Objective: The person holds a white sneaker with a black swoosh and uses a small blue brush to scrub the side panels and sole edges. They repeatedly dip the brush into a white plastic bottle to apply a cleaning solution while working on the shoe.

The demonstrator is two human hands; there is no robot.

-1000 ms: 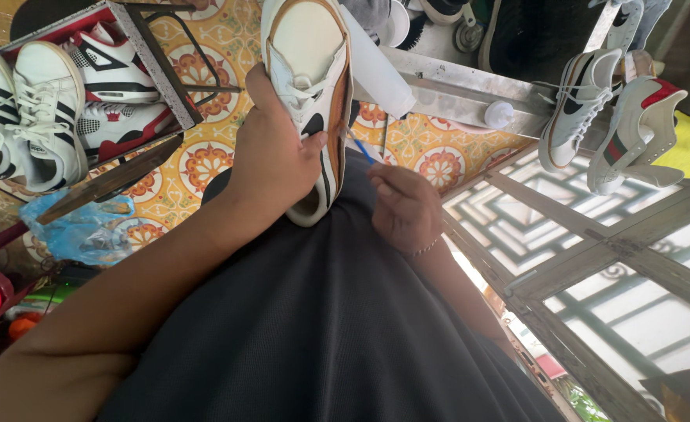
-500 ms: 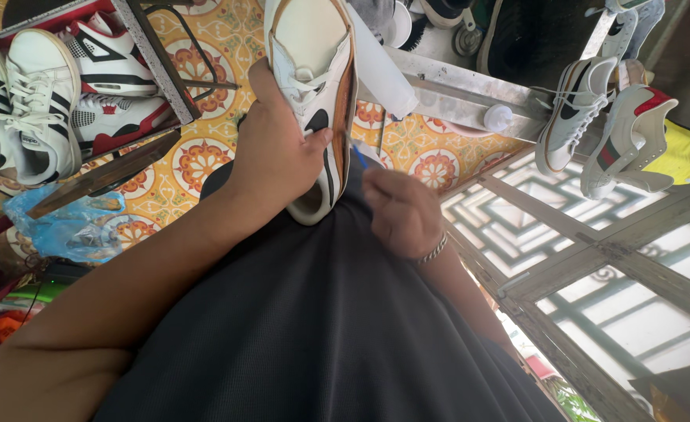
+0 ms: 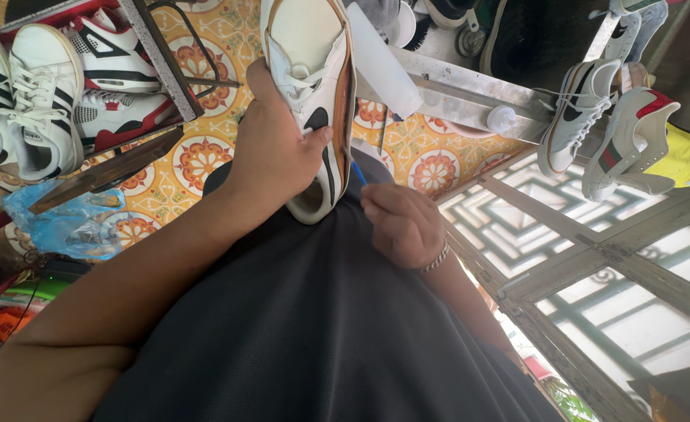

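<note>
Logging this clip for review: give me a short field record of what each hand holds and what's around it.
left hand: grips a white sneaker with black mark and tan sole edge, held on its side
right hand: closed on a thin blue tool near the sneaker's heel; bracelet on wrist
floor: patterned orange tiles
left side: sneakers on rack, blue plastic bag
right side: hanging sneakers

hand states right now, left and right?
Left hand: closed around a white sneaker, gripping it from the side.
Right hand: fingers curled shut on a thin blue tool; its kind cannot be told.
</note>
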